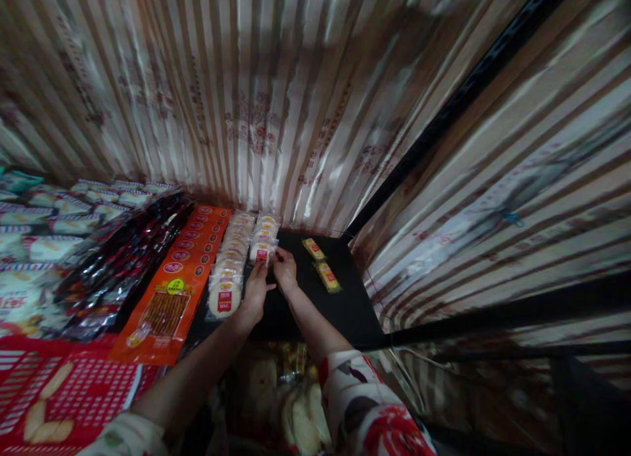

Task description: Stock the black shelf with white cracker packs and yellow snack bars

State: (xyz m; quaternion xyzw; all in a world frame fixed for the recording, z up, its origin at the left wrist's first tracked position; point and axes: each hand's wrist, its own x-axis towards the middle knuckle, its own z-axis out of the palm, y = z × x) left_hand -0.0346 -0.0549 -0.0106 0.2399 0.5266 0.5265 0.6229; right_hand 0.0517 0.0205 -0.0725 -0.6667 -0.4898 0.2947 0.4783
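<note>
My left hand (pixel 256 290) and my right hand (pixel 285 271) meet at a see-through packet of white round rice crackers (pixel 261 253) with a red label. The fingers of both are closed on its near edge. This packet lies at the front of a short row of like packets (pixel 267 226). Just left of it runs a longer row of rice cracker packets (pixel 225 298), overlapping one another. To the right of my hands, two small yellow snack packets (pixel 328 277) with red labels rest on the black shelf (pixel 308 315).
Long orange snack packs (pixel 172 292), dark shiny packs (pixel 118 265) and white bags (pixel 54 239) cover the left side. A red basket (pixel 98 390) holding a few tan pieces stands at lower left. Striped plastic sheeting (pixel 276 101) and a black frame bar (pixel 444 114) rise behind.
</note>
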